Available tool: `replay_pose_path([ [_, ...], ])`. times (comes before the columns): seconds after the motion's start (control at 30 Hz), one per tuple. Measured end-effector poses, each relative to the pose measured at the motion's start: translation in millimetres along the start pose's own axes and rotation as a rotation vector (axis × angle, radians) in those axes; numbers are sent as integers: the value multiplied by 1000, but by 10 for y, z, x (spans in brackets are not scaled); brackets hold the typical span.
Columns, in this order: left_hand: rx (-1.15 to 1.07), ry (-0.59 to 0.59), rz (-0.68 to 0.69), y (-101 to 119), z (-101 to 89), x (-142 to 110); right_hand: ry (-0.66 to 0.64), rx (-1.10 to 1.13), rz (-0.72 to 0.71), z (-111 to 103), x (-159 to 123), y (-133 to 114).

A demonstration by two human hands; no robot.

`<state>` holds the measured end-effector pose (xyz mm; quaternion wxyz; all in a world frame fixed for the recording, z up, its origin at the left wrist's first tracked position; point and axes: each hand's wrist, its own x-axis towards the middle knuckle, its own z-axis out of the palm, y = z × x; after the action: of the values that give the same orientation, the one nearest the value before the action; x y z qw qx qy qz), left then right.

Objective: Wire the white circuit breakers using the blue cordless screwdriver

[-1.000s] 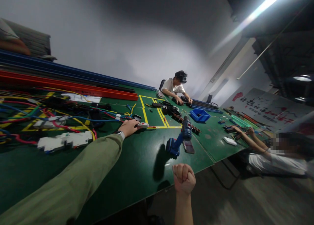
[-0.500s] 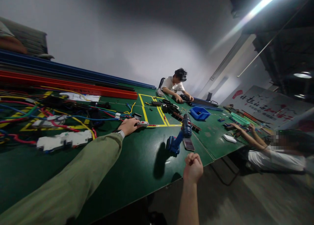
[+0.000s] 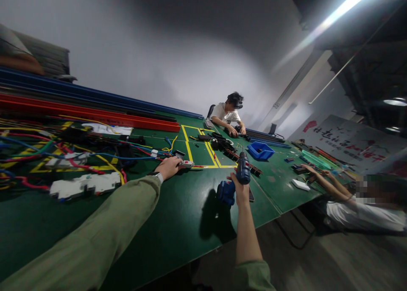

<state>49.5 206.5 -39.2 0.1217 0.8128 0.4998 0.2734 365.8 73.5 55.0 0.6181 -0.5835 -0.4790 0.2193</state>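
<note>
My left hand (image 3: pixel 169 167) rests on the green table, fingers closed around a small white electrical module (image 3: pixel 186 164) with a red mark. A thin red piece sticks out from the module's right end. Beside these fingers lies a small black-and-grey part (image 3: pixel 178 154). My right hand (image 3: pixel 241 188) is wrapped round the handle of a blue cordless drill (image 3: pixel 243 169), which stands upright on its battery base (image 3: pixel 225 193). A phone (image 3: pixel 251 194) lies behind my right wrist, mostly covered.
Coloured wires (image 3: pixel 95 155) and white breaker-like blocks (image 3: pixel 85 185) spread over the left side. Long red channels (image 3: pixel 127 119) and blue channels (image 3: pixel 127 97) run along the back. A blue bin (image 3: pixel 260 151) stands beyond the drill. Co-workers sit opposite (image 3: pixel 227 113) and at right (image 3: pixel 365 210).
My right hand has gone from a loose fist near the table's front edge up to the drill and closed on its handle. My left hand stays on the white module.
</note>
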Motion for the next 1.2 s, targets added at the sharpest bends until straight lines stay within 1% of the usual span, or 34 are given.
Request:
replay_pose_path([
  [0.1,5,-2,1,1,-1,8,-82,-50,12,23,60,-29],
  [0.2,8,-6,-9,1,-2,20,-104,-68,29,82,22,-74],
  [0.3,24,-9,-29,-10,8,30,-156,-12,75,197,-122,-148],
  [0.43,48,4,-54,-36,34,32,-295,52,173,373,-376,-303],
  [0.57,57,31,-88,-52,59,25,-424,74,274,503,-584,-468],
  [0.7,78,72,-111,-75,82,28,-505,82,375,585,-705,-560],
  [0.83,102,84,-119,-115,121,49,-579,30,468,648,-734,-599],
  [1.03,99,119,-116,-135,171,53,-627,-41,439,742,-714,-624],
  [1.2,90,125,-86,-119,172,31,-624,-69,412,794,-689,-589],
])
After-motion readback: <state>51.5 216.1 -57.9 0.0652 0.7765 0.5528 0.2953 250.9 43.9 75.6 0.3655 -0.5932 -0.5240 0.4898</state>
